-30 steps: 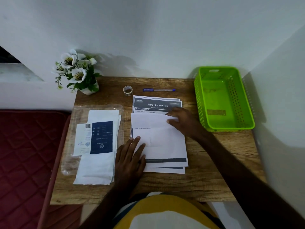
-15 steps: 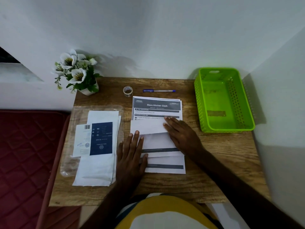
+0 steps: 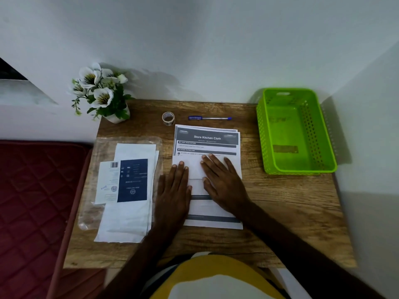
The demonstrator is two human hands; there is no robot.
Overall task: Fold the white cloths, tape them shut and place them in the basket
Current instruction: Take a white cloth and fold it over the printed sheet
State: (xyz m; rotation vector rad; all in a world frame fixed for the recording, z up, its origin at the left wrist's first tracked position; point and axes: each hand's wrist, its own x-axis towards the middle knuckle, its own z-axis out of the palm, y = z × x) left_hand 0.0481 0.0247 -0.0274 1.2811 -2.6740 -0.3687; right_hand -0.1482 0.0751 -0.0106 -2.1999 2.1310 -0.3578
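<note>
Wooden table [image 3: 280,212] against white wall [image 3: 194,39], green basket [image 3: 323,134].

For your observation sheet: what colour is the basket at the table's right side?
Bright green basket, perforated walls; the head view shows it.

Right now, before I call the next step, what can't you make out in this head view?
- Folded white cloth: both hands, left hand and right hand, lie flat over it, hiding most of its edges.
- Instruction sheet: step text too small and blurred; lower part covered by the cloth and hands.
- Tape roll: too small to see how much tape remains.
- Cloth pack: label print unreadable.
- Basket: near wall's inner face hidden.
</note>
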